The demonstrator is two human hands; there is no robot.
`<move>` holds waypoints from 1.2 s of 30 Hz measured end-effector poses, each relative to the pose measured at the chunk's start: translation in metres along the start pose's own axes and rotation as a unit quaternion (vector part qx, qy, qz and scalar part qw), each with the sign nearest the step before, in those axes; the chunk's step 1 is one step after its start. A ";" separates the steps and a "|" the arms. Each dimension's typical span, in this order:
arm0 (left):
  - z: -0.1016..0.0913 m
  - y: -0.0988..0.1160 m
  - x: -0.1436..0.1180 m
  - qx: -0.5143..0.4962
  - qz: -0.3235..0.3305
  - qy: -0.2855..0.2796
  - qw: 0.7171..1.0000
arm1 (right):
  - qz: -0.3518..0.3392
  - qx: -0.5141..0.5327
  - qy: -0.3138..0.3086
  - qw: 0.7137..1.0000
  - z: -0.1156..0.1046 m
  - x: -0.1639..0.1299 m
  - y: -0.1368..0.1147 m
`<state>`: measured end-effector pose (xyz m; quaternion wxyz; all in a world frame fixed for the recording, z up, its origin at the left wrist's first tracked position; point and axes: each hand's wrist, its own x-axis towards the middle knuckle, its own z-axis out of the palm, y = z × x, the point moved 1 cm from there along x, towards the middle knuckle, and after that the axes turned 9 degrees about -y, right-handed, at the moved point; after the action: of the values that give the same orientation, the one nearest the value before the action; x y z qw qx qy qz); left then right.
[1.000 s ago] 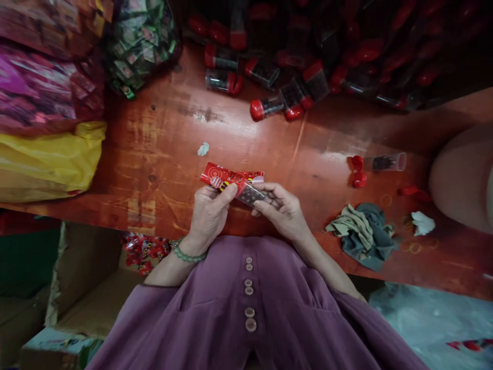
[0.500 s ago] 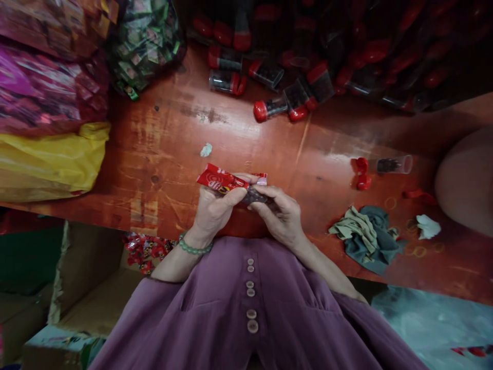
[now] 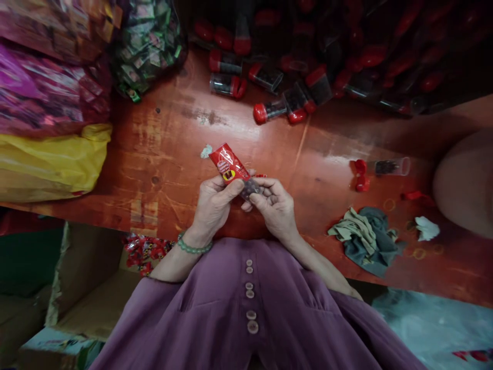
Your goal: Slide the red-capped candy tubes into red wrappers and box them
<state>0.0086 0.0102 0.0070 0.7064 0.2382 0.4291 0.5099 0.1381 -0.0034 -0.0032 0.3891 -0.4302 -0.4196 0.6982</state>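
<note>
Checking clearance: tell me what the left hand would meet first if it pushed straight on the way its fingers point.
The left hand points up-right at the red sachet it already holds with the right hand; past that, probably bare red table, though depth is unclear.

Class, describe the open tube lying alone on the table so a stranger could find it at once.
Start at the red wooden table and go right of the hands, just above the crumpled cloth. The tube lies there on its side beside loose red caps. Unlike the capped tubes piled farther back, it is uncapped and alone.
</note>
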 end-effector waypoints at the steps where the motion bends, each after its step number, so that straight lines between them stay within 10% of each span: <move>1: -0.001 0.001 0.000 0.000 0.011 0.005 1.000 | 0.004 0.006 -0.001 1.000 0.000 0.001 -0.001; 11: -0.006 -0.007 0.002 -0.016 0.018 0.047 0.999 | -0.068 -0.116 0.039 0.990 -0.002 -0.002 0.011; 24: 0.002 -0.012 -0.013 -0.033 -0.041 -0.033 0.998 | -0.103 -0.130 -0.035 0.985 -0.016 0.002 0.007; 31: -0.007 -0.002 -0.036 0.001 -0.090 -0.078 0.993 | -0.295 -0.260 -0.087 0.915 -0.012 0.002 0.003; 36: -0.052 0.026 -0.102 0.267 -0.067 -0.057 0.960 | -0.273 -0.320 -0.256 0.871 -0.002 -0.011 -0.012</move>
<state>-0.0607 -0.0800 0.0376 0.6728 0.4176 0.5241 0.3135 0.1453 -0.0087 0.0102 0.2843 -0.2059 -0.8053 0.4777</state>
